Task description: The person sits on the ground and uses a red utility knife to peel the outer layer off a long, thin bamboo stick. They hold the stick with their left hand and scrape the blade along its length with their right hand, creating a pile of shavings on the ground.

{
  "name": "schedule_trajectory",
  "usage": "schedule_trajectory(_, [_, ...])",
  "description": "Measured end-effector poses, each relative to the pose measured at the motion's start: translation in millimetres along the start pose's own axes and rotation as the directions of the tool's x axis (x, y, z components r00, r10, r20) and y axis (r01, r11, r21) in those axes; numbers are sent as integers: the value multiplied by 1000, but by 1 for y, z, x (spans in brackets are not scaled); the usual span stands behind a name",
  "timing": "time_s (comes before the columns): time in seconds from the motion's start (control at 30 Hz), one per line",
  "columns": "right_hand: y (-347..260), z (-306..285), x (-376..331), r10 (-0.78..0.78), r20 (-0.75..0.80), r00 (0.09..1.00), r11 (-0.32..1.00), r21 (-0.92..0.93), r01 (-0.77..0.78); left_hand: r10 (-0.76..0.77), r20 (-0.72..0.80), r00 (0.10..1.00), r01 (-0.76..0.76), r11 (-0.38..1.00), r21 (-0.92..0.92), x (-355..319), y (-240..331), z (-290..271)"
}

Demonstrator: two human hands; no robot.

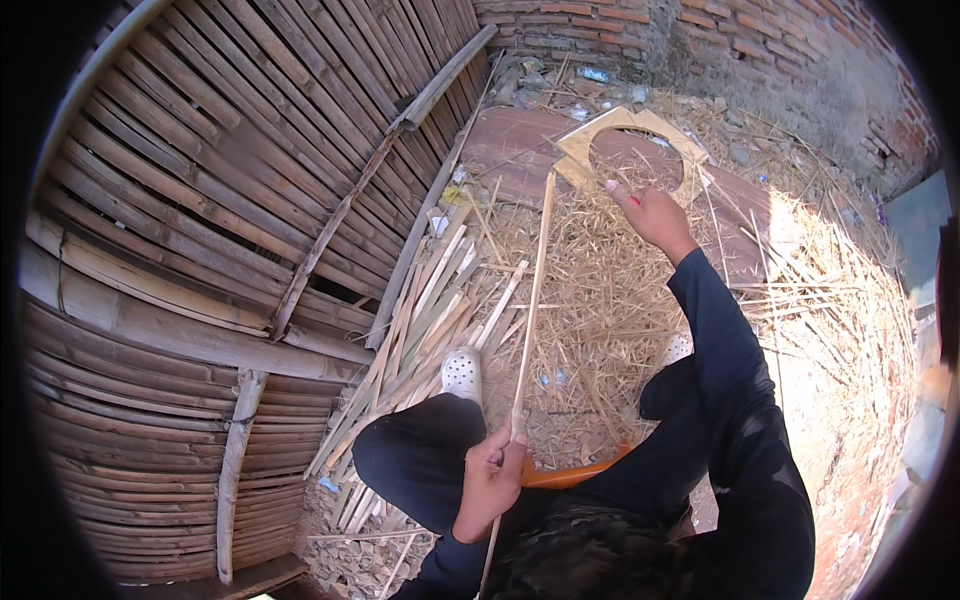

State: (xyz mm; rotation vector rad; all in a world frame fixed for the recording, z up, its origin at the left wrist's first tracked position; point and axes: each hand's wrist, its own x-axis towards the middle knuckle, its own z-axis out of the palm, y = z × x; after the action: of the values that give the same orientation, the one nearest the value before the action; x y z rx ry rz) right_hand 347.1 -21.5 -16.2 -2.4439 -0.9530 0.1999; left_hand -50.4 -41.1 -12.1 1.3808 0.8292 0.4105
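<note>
A long, thin bamboo strip (538, 290) runs from below my left hand (493, 468) up toward the middle of the view. My left hand is closed round its lower part, in front of my lap. My right hand (652, 218) is stretched far forward, its fingers closed and the thumb pointing out. A small red thing (634, 201) shows at its fingers; most of it is hidden, so its kind is unclear. The strip's far end lies left of my right hand, apart from it. Just beyond that hand is a pale board with a large round hole (600, 130).
Split bamboo strips (415, 330) are piled at left beside my white clog (462, 374). Shavings (610, 290) cover the ground between my feet. A bamboo slat wall (240, 180) closes off the left, a brick wall (740, 50) the back. An orange seat edge (575, 475) shows beneath me.
</note>
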Motion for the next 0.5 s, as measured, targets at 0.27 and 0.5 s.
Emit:
schedule_trajectory(0.27, [-73,19,-113,-618,12,786,786,47,617,132,-7,991,-132,991,25,46,34,8])
schedule_trajectory(0.5, [-75,21,-116,-701,-76,709,705,79,705,200,-18,980,-190,953,234,58,52,17])
